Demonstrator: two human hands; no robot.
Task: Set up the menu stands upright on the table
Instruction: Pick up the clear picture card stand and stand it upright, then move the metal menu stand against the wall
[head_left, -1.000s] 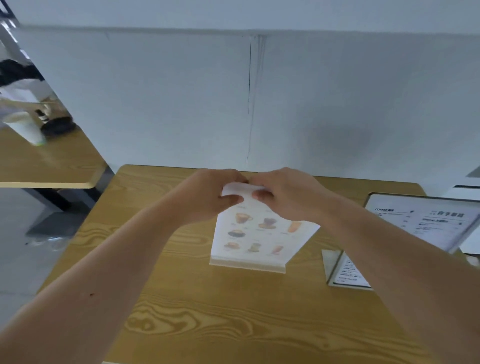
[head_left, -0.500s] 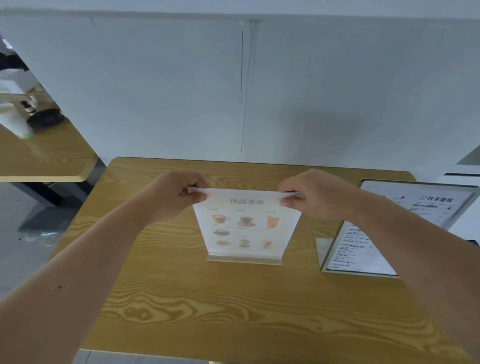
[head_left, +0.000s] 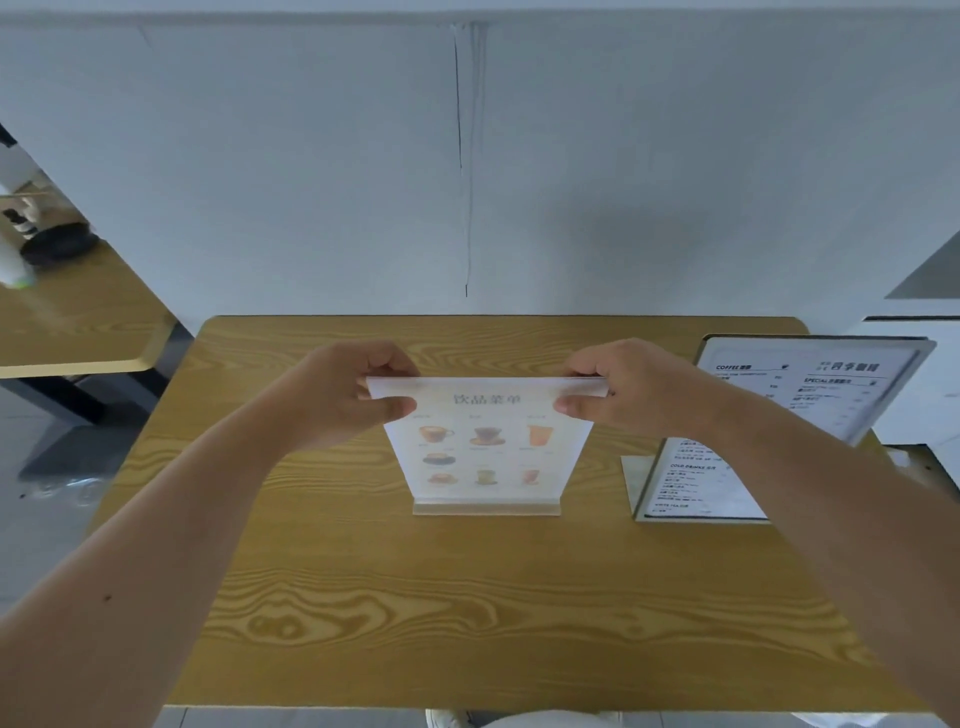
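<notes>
Two menu stands on the wooden table (head_left: 467, 597), both upright. Drinks menu stand (head_left: 488, 447) planted near the middle of the table, wooden base flat on the surface, sheet showing seven pictured drinks under a printed heading. Left hand (head_left: 353, 395) pinching the top left corner of that sheet, thumb in front, fingers curled behind. Right hand (head_left: 623, 395) pinching the top right corner the same way, thumb pressed on the front face. Two hands, one at each upper corner, both closed tight on the sheet's top edge. Second menu stand (head_left: 753, 431) by the right edge of the table, a clear L-shaped holder with black text, leaning back a little, partly hidden behind the right forearm. Well apart from the first. White wall (head_left: 467, 156) running along the far edge. Another table (head_left: 78, 322) off past the left edge, its few items too blurred to count.
</notes>
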